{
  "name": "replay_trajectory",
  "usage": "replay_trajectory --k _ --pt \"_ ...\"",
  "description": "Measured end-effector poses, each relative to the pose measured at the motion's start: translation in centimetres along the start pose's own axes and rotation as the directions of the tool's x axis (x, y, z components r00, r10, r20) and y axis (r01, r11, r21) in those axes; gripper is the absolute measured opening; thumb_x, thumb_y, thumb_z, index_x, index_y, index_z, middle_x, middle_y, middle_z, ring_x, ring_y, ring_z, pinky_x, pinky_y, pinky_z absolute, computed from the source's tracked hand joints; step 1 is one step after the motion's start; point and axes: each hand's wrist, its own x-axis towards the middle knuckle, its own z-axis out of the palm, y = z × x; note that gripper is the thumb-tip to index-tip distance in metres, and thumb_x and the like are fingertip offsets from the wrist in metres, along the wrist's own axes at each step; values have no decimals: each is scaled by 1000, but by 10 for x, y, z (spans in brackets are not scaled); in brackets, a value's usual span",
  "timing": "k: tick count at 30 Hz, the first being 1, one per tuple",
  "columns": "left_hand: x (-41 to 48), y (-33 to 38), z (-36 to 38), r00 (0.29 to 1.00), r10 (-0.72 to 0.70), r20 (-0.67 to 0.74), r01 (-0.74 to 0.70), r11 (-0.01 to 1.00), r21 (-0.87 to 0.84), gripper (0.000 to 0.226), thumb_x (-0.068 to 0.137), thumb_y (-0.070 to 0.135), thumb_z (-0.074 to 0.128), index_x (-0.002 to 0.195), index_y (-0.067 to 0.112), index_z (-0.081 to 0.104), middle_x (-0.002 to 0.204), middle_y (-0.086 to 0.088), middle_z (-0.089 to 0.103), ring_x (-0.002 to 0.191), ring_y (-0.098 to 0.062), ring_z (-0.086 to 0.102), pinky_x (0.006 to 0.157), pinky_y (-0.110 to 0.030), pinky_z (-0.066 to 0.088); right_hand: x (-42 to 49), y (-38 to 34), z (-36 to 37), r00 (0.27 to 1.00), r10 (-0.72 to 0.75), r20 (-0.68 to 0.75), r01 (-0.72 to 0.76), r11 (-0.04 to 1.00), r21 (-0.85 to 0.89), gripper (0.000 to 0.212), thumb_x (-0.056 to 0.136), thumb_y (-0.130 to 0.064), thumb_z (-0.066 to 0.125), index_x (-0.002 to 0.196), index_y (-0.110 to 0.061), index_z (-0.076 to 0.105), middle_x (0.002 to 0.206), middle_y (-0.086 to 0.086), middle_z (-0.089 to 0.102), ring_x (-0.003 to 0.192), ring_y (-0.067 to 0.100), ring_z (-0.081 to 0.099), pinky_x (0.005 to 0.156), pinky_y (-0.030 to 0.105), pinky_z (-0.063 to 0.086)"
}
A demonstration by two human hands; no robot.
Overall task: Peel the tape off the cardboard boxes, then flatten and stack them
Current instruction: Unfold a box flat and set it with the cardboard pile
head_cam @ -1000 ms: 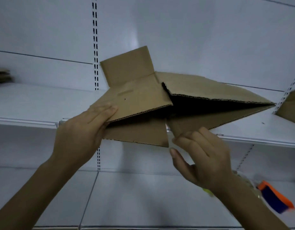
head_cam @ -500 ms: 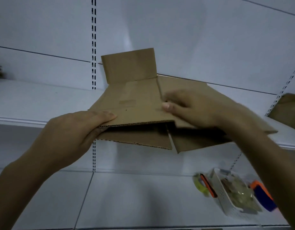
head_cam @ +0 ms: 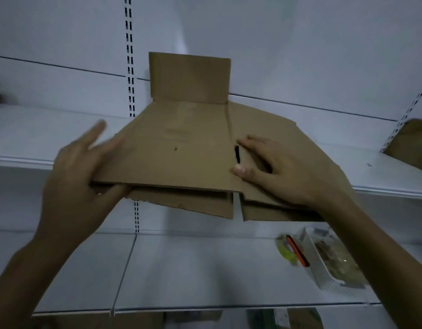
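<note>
The cardboard box (head_cam: 181, 148) is plain brown, the shelves (head_cam: 193, 269) white, the tape roll (head_cam: 284, 252) yellow-green.

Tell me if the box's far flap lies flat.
No, the far flap of the box stands upright above the flattened panels.
</note>
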Motion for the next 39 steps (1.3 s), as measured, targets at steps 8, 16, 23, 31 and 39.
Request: replay_trajectory --k 8,16,23,31,39 --pt "-33 122 71 473 -838 273 443 -42 -896 47 88 16 62 131 23 46 128 -2 58 109 -13 59 85 -27 53 7 -9 31 973 -18 -228 19 1000 1 80 80 -77 21 142 -31 41 151 -2 36 139 14 28 111 36 14" --pt "-45 179 108 592 -644 485 434 -252 -865 64 75 60 59 125 20 60 125 -3 64 114 -19 61 102 -44 44 -28 -29 78 934 60 -351 -9 989 144 82 84 -58 -6 144 -26 39 156 5 29 146 16 15 115 41 1" --pt "-100 151 97 441 -743 504 490 -271 -829 47 92 39 50 128 9 55 125 -7 63 116 -22 59 94 -36 47 -84 -12 57 948 -92 -305 168 958 232 57 89 -55 31 136 -27 49 150 -2 37 138 15 27 106 32 16" --pt "-183 154 80 55 -899 434 545 -338 -768 41 94 48 47 107 12 62 110 -9 62 117 -30 52 99 -44 42 -86 86 12 882 154 -445 -50 970 236 81 78 -63 58 143 -19 37 143 9 42 132 29 36 110 47 25" --pt "-201 156 61 -100 -967 -234 744 84 -663 62 90 55 50 116 -1 57 120 -20 58 111 -35 54 92 -42 45 -129 85 65 991 -85 -99 124 849 513 27 88 -34 66 108 -17 68 103 1 66 86 9 60 78 28 52"
